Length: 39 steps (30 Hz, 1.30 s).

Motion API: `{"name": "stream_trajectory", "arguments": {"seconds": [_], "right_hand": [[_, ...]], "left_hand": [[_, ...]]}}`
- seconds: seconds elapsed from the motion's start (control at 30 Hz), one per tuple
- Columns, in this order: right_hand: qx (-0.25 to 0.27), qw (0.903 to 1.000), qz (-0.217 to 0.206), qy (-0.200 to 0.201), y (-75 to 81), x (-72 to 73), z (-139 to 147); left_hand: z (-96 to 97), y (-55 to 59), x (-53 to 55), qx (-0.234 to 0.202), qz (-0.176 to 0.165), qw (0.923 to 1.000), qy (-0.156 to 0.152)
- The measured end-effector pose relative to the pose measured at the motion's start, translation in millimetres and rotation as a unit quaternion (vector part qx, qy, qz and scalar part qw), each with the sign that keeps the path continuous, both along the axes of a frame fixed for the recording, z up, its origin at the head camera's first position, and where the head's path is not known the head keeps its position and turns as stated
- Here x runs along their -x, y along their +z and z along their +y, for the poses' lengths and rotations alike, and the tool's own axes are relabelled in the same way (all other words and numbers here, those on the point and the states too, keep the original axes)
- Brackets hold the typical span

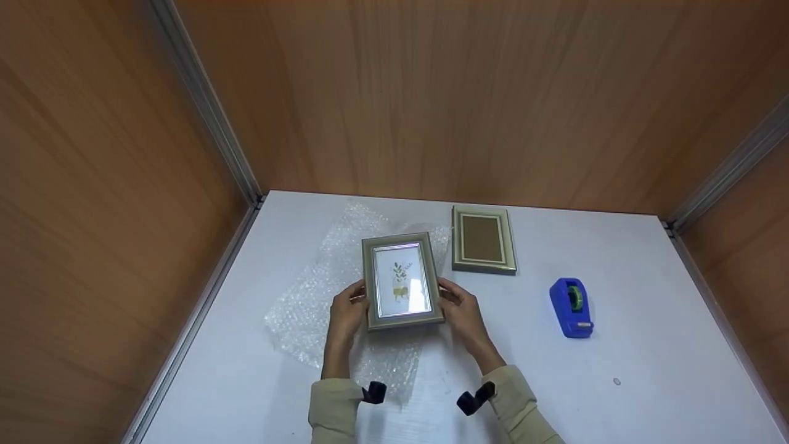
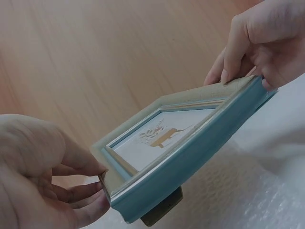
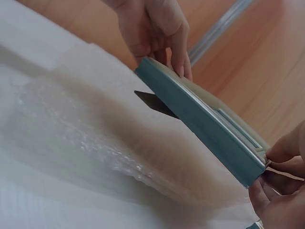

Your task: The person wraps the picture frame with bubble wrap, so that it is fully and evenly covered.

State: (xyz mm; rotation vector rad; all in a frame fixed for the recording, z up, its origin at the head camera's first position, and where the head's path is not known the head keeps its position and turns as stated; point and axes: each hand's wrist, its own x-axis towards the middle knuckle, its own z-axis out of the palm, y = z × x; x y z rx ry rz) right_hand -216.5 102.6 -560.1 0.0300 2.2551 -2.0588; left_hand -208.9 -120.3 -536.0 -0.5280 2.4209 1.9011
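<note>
Between both hands a picture frame (image 1: 368, 271) is held up above the table, tilted, its front facing upward. Behind its glass is a print of a plant in a yellow pot, with a bright reflection on it. My left hand (image 1: 347, 313) grips the left edge near the lower corner, and my right hand (image 1: 463, 313) grips the right edge. In the left wrist view the picture frame (image 2: 190, 157) shows a bluish side, and a stand flap (image 2: 163, 208) sticks out beneath it. Under the frame lies a sheet of bubble wrap (image 1: 308, 308), spread and wrinkled.
A second frame (image 1: 509, 243) with a brown centre lies flat at the back, right of the bubble wrap. A blue tape dispenser (image 1: 570, 314) stands farther right. A small round bit (image 1: 616, 381) lies near the front right. Wooden walls (image 1: 462, 105) enclose the white table (image 1: 647, 296).
</note>
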Motion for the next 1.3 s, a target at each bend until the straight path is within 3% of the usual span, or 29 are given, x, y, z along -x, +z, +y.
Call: {"name": "stream_trajectory", "arguments": {"seconds": [0.27, 0.67, 1.0, 1.3], "right_hand": [[-0.011, 0.999, -0.015, 0.04, -5.9, 4.0, -13.5], [-0.005, 0.9993, -0.004, 0.037, -12.1, 12.9, -28.5], [-0.011, 0.9998, -0.002, 0.016, -21.3, 16.0, -43.1], [-0.025, 0.999, -0.019, 0.032, -26.2, 21.4, -49.1]], "left_hand": [[-13.7, -8.4, 1.3, -0.003, -0.013, 0.9998, 0.012], [-25.1, -19.1, 4.4, -0.006, -0.029, 0.9992, 0.027], [-32.1, -25.3, 8.3, -0.012, -0.02, 0.9989, 0.041], [-35.6, -27.6, 12.7, 0.004, -0.011, 0.999, 0.042]]}}
